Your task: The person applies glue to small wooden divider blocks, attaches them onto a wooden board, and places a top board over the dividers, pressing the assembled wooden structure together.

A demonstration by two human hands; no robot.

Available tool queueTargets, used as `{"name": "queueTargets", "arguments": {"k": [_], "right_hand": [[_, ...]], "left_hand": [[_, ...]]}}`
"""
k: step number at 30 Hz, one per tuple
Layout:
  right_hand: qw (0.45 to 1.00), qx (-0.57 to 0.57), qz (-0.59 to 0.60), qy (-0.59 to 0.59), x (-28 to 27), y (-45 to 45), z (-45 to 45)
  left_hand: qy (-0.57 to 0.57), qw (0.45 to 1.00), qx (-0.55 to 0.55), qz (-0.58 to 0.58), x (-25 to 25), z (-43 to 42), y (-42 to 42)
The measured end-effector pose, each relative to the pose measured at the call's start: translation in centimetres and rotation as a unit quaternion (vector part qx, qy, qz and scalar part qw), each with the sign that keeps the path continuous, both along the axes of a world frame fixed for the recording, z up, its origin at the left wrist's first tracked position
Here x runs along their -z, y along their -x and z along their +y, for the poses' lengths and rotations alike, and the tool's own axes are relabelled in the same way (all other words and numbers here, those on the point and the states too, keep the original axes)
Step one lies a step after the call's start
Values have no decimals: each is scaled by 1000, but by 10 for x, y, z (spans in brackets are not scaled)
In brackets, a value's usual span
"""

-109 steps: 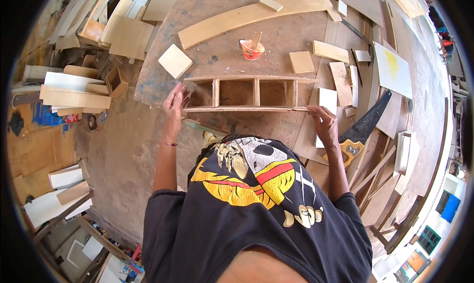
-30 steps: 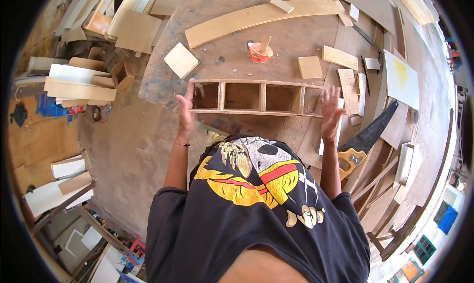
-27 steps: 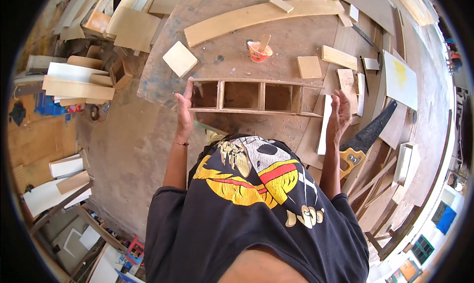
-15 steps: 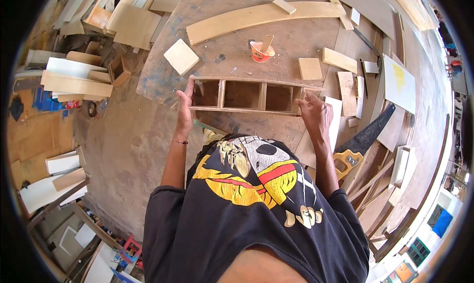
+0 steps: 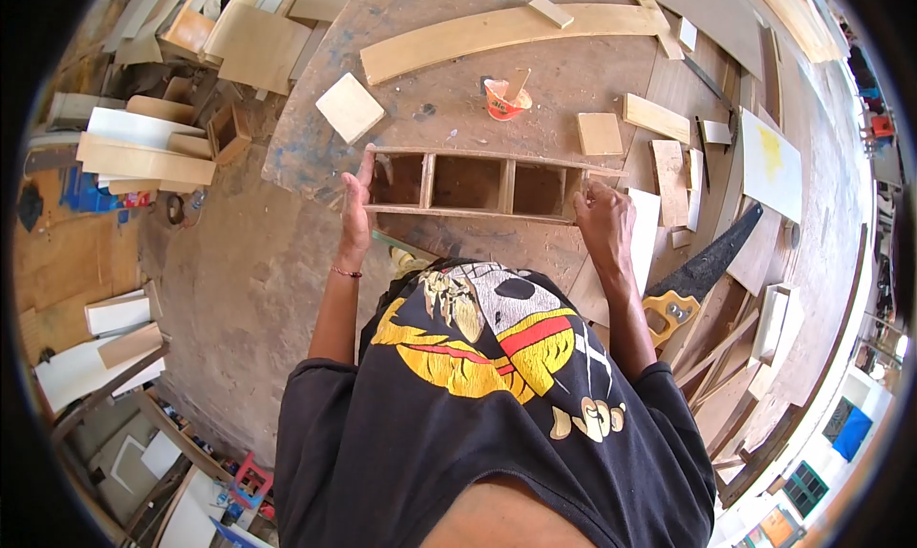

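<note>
A long wooden frame point(image 5: 468, 182) with upright dividers and open compartments lies crosswise on the worktable point(image 5: 449, 237). At its left end my left hand point(image 5: 356, 214) rests against the wood, with its fingers stretched out and the thumb apart. My right hand point(image 5: 604, 218) is closed at the other end, its bent fingers on the frame's near edge by the last divider; the fingertips are partly hidden. Beyond the frame stands a red cup point(image 5: 506, 102) with a wooden stick in it. A square light block point(image 5: 350, 108) lies past the frame's left end.
A curved plank point(image 5: 497, 37) lies along the far side. A small wood block point(image 5: 599, 133) and offcuts are right of the cup. Close to my right forearm is a handsaw point(image 5: 702, 266) with a yellow handle. Stacked boards point(image 5: 143, 156) stand at the left.
My right hand was raised with its fingers spread, off the frame's right end; it has moved left and closed on the frame. My left hand has stayed at the left end.
</note>
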State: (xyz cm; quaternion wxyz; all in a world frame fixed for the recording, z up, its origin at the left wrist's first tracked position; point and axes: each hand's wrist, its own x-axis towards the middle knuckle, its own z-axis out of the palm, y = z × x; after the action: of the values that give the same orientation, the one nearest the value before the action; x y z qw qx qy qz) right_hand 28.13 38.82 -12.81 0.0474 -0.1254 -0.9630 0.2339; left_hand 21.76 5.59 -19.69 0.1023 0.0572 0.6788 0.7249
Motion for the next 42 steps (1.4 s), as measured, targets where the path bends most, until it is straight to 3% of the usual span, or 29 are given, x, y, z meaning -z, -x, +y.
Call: {"name": "queueTargets", "arguments": {"k": [11, 14, 16, 18, 20, 24, 26, 27, 29, 31, 32, 34, 42], "right_hand": [[999, -18, -2, -45, 0, -1, 4], [999, 29, -39, 12, -11, -3, 14], [984, 131, 66, 101, -19, -5, 20], [982, 141, 18, 128, -11, -11, 38], [999, -20, 32, 27, -14, -19, 42], [987, -47, -125, -93, -24, -30, 28], [987, -54, -125, -90, -22, -30, 29], [985, -83, -106, -108, -24, -28, 26], [983, -109, -86, -123, -26, -22, 25], [968, -183, -92, -142, -25, -14, 24], [968, -185, -91, -140, -23, -11, 24], [953, -233, -115, -156, -20, -4, 24], [945, -276, -99, -142, -10, 5, 31]], "left_hand": [[6, 1000, 1, -8, -3, 1, 0], [2, 1000, 7, -1, 0, -1, 0], [-11, 1000, -22, 1, -1, 2, -1], [-20, 1000, -20, -4, -1, 2, -1], [-28, 999, -20, -9, 0, 0, -1], [-26, 999, -24, 9, 0, -7, 1], [-7, 999, -19, 27, -3, -10, -1], [88, 993, -4, 77, -14, -8, -1], [274, 945, 26, 175, -45, -1, 1], [449, 852, 53, 263, -70, 8, 1], [451, 851, 51, 263, -79, 14, 0], [573, 737, 175, 311, -89, 31, 1], [620, 670, 266, 309, -79, 54, 17]]}}
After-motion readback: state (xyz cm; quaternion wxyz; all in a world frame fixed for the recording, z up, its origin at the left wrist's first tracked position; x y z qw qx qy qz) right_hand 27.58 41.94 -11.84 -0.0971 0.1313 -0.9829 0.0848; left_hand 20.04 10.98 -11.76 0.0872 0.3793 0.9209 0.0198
